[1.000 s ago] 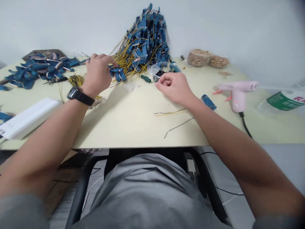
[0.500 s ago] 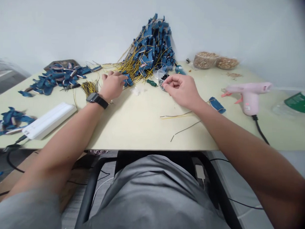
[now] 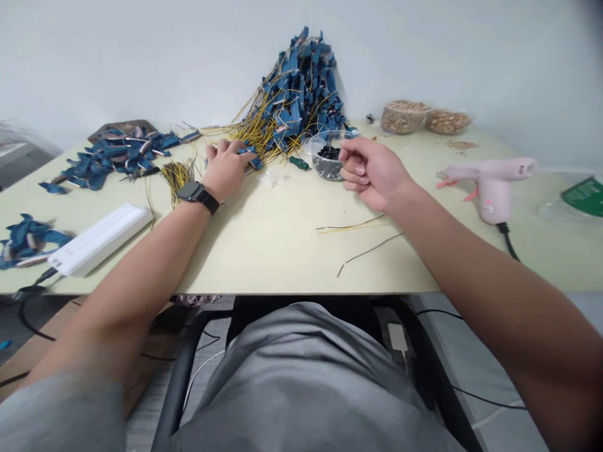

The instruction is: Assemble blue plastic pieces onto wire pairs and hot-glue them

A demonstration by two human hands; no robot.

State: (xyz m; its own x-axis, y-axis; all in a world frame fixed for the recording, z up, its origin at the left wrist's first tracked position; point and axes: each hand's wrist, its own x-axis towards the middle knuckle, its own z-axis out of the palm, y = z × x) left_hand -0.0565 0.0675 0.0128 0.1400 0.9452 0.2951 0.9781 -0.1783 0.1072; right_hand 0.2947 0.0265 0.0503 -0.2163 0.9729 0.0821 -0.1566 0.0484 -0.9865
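My left hand (image 3: 227, 169), with a black watch on the wrist, rests palm down beside a small blue piece (image 3: 254, 158); its fingers are spread, and nothing shows held in them. Just right of a clear round tub (image 3: 328, 167) of small black parts, my right hand (image 3: 375, 170) is raised with curled, pinched fingers. What those fingertips hold, if anything, is too small to name. Behind the hands stands a tall heap of blue pieces (image 3: 306, 88) with yellow and black wires. Loose wires (image 3: 351, 226) lie below my right hand.
A pink glue gun (image 3: 493, 183) and a clear bottle with a green label (image 3: 592, 196) are at the right. Two tubs of tan bits (image 3: 405, 117) stand at the back. Left are blue pieces (image 3: 116, 153), a wire bundle (image 3: 177, 179), pliers (image 3: 142, 173) and a white box (image 3: 100, 239).
My right hand has moved right and away from the tub of black parts, uncovering more of it. My forearm now covers the blue piece at its right. My left hand has barely shifted.
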